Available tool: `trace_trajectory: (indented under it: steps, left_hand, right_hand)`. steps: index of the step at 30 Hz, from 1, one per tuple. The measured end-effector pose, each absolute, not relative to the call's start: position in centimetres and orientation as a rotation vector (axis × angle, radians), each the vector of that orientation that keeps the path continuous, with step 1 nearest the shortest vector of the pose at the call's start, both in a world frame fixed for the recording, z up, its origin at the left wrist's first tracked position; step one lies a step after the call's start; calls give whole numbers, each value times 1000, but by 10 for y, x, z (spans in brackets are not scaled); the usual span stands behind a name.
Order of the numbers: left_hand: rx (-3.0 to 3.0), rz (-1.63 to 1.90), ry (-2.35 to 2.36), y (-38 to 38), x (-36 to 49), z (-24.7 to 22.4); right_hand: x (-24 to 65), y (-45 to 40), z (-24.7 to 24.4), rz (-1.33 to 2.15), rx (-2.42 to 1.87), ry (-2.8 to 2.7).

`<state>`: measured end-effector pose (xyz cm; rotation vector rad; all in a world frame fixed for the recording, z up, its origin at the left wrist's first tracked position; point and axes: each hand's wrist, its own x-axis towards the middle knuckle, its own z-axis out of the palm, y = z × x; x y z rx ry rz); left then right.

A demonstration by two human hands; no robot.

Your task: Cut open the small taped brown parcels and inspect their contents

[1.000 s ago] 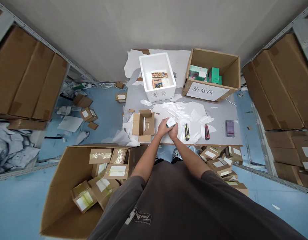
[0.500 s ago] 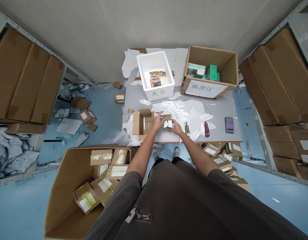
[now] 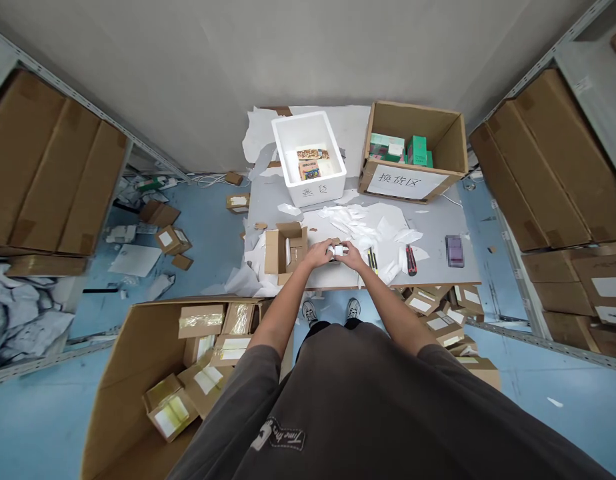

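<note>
My left hand [image 3: 320, 253] and my right hand [image 3: 351, 256] meet near the table's front edge. Between their fingertips is a small white box [image 3: 339, 250], gripped from both sides; my fingers cover part of it. Left of my hands stands an open cardboard box [image 3: 292, 250] with its flaps up and something white inside. Just right of my right hand lie yellow-and-black cutters [image 3: 372, 259]. Torn white paper [image 3: 349, 217] is spread behind my hands.
Behind stand a white foam bin [image 3: 315, 193] with packets inside and a large carton [image 3: 411, 185] holding green boxes. A red-and-black tool [image 3: 411, 260] and a purple-screened device [image 3: 455, 251] lie rightward. A big carton [image 3: 118, 373] of parcels stands front left.
My hands have drawn closer together around the small white box, the left moving right and slightly down. The brown cardboard piece seen behind it is now hidden. The view has shifted slightly.
</note>
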<state>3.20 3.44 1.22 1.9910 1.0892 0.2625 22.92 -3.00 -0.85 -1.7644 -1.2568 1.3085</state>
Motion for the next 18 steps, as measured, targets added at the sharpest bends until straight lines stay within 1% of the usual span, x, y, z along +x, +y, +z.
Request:
trace_trajectory:
  steps: [7, 10, 14, 18]
  left_hand:
    - [1735, 489, 1133, 35, 27, 0]
    - [1787, 563, 1039, 33, 27, -5]
    - [2008, 431, 900, 29, 26, -9]
    - [1972, 370, 1013, 21, 30, -17]
  right_hand:
    - [224, -29, 2, 1236, -1817, -1349]
    - [222, -29, 2, 1175, -1832, -1398]
    - [227, -30, -1, 1203, -1793, -1357]
    - [237, -35, -5, 1258, -1755, -1315]
